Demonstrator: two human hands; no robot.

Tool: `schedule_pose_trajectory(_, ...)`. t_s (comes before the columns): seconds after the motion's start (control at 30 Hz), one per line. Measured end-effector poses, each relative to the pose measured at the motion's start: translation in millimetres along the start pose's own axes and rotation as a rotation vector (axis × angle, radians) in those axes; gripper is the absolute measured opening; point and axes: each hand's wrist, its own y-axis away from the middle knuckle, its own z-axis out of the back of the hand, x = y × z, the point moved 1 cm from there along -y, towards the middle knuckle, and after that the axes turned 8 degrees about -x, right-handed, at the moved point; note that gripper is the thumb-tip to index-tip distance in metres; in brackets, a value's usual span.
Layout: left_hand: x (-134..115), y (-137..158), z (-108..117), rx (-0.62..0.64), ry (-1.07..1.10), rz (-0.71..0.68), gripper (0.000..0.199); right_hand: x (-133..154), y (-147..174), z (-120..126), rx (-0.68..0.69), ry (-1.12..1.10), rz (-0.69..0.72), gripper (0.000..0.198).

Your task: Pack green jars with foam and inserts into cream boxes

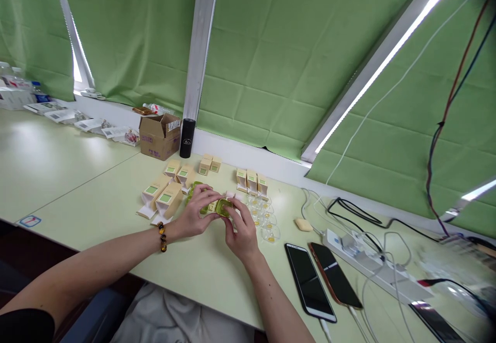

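My left hand [197,213] and my right hand [241,230] meet over the table, fingers closed around a small green case [223,207]. The case seems to be open, with a pale printed part beside its green hollow; the fingers hide some of it. More green pieces [190,192] lie just behind my left hand. Left of that hand stand small tan boxes with green labels [169,198], their flaps open. Close to my right hand are rows of clear round plastic containers [270,233] with yellow spots inside.
Further tan boxes [251,182] stand toward the wall. A cardboard carton [158,136] and a black tumbler [187,138] are at the back. Rightward lie two phones [310,281] [335,275], a power strip [372,265] with tangled cables, and a beige rounded item [303,224].
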Motion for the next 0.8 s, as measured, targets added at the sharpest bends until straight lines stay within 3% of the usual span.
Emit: schedule_pose_trajectory(0.8, -3.9, -0.3, 0.4, -0.043, -0.022, -0.025, 0.041, 0.8, -0.9, -1.7, 0.006, -0.011, 0.083, 0.047)
